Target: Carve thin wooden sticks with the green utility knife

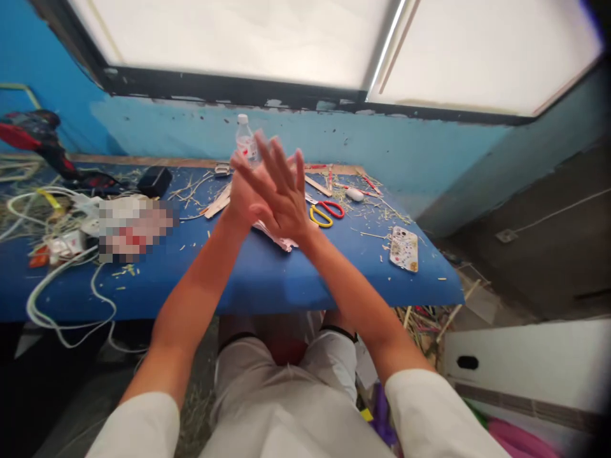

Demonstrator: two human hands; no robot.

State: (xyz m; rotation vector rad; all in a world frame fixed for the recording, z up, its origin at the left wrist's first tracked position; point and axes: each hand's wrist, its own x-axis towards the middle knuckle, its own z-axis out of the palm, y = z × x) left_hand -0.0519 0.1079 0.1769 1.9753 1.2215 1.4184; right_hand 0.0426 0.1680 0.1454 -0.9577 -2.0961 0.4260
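Observation:
My right hand (pixel 285 197) is raised over the blue-covered table (pixel 267 280), its fingers stretched and spread. Behind it and against it is my left hand (pixel 240 198), held flat and partly covered by the right; both are a little blurred. Neither hand shows anything in its grasp. Below them on the table lies a pale pink, crumpled-looking piece (pixel 281 243), mostly hidden by the hands. Scissors (pixel 329 213) with one red and one yellow handle rest just right of the right wrist. A clear bottle with a white cap (pixel 243 130) stands behind the hands.
At right lie a phone in a patterned case (pixel 405 249) and a small white rounded object (pixel 354 194). Straw-like scraps and thin strips are scattered about. On the left are a black box (pixel 155 182), white cables (pixel 42 305) and a red-and-black power tool (pixel 52 143).

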